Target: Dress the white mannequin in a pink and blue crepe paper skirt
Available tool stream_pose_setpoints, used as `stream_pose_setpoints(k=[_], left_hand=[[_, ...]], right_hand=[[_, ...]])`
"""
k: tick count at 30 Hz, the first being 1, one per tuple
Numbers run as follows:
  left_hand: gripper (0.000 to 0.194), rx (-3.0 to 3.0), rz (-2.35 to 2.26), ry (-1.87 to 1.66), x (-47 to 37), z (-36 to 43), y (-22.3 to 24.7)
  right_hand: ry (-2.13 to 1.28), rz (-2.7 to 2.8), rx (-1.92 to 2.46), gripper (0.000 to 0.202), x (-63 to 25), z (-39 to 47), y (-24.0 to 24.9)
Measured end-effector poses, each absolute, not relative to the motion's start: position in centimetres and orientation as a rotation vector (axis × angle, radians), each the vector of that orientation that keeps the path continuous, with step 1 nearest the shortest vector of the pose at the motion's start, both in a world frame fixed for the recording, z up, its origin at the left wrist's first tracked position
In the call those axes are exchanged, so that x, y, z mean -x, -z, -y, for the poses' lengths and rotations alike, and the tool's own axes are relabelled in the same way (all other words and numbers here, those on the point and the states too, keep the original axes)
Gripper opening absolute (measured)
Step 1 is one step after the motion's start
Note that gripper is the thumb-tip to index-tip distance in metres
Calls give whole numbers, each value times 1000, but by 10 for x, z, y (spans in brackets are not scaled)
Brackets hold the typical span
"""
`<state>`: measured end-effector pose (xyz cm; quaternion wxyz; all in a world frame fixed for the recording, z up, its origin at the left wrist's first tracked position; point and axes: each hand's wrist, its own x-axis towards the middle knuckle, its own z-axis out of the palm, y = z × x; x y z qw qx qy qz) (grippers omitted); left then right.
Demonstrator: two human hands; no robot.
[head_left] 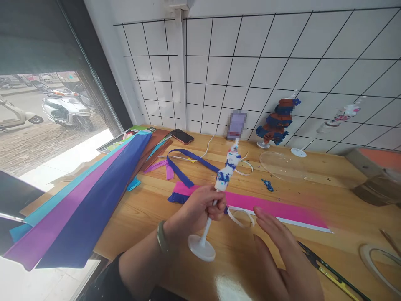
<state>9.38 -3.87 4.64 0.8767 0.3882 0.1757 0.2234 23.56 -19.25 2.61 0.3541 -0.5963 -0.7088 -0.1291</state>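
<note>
Over mid-worktop (pixel 134 219), white stand (pixel 223 177): one, held by us, tilted toward 1 o'clock.
Left hand (pixel 205 205): fingers pressed around its stem (pixel 206 228); we judge this grip leaves the blue-speckled upper part uncovered.
Right hand (pixel 285 251): at 4 o'clock from the stand; thumb and fingers spread, holding nothing we can see.
Magenta strip (pixel 275 205): one, flat, running behind the left hand toward 4 o'clock.
Black-and-yellow tool (pixel 312 258): one, beside the right hand, presumably for easy reach.
Ruffled stand (pixel 278 121), pale stand (pixel 346 115): one each, at 1 and 2 o'clock, presumably parked clear of our hands.
Coloured sheets (pixel 94 213): at 9 o'clock; overlapping, total uncertain.
</note>
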Motion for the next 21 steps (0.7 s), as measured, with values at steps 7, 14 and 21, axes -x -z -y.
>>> stream_pose_setpoints(k=[7,14,21], left_hand=[[20,-902,-416,-834,-71,16,-66],[22,-1013,-514,-895,-60,13,-79],[20,-1084,-569,-878,-53,10,-82]], right_hand=[[315,1812,1607,17,-250,190,-31],[242,1835,1784,44,-253,194,-31],[-12,1875,1721,32,-247,182,-34]])
